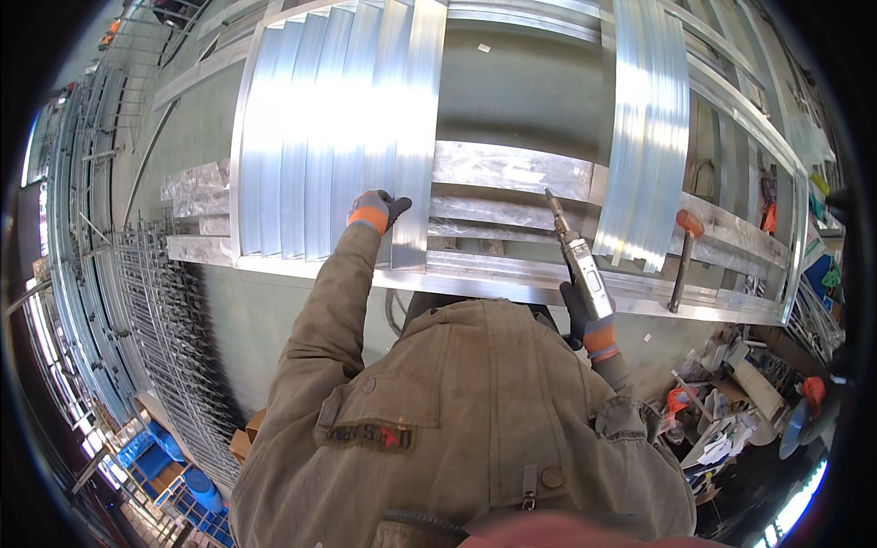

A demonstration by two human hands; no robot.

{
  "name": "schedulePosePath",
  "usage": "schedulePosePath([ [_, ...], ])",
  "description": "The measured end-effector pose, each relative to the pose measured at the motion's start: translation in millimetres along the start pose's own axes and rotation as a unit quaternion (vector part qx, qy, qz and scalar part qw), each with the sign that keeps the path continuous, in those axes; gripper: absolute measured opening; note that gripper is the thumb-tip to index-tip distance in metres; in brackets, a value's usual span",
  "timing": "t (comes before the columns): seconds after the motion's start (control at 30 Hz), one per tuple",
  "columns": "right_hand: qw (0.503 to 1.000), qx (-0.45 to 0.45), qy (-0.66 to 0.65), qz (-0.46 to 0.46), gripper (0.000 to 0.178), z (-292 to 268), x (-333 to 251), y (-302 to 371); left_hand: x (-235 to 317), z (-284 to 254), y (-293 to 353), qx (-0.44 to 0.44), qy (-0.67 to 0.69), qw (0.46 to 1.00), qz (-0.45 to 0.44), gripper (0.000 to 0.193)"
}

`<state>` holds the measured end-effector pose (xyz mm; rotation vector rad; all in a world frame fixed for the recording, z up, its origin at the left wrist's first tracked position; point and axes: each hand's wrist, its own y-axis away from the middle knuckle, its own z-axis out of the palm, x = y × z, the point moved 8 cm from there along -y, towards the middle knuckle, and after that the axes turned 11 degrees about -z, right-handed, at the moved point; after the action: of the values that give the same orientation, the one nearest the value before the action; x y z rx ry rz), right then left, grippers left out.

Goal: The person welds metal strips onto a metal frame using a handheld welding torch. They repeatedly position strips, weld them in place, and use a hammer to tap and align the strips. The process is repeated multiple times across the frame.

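My left hand point(377, 211), in a dark glove with an orange cuff, is over the right end of a row of shiny overlapping metal slats point(320, 164). Its fingers are pinched together, and anything between them is too small to make out. Down at the frame's near edge, my gloved right hand point(585, 317) grips a silver-grey power driver point(582, 269). The driver's long narrow nose points up and away, over the gap between two groups of slats. Both slat groups rest on a rectangular metal frame point(493, 283).
A second stack of metal slats point(644, 128) lies across the frame to the right. Beside it, a red-headed mallet point(689, 225) rests on the frame's near rail. Metal racks point(174, 310) stand at left. Papers and scraps point(722, 438) are heaped at lower right.
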<state>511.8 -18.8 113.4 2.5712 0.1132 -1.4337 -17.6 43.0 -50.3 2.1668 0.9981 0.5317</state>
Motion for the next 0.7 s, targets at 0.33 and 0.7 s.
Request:
schedulePosePath([
  [0.33, 0.994, 0.065, 0.075, -0.037, 0.03, 6, -13, 36, 25, -9, -21, -0.069, -0.142, 0.987, -0.017, 0.09],
  [0.7, 0.969, 0.237, 0.075, 0.015, 0.031, -99, -11, 65, 18, 25, -74, 0.005, -0.226, 0.962, 0.153, 0.097],
])
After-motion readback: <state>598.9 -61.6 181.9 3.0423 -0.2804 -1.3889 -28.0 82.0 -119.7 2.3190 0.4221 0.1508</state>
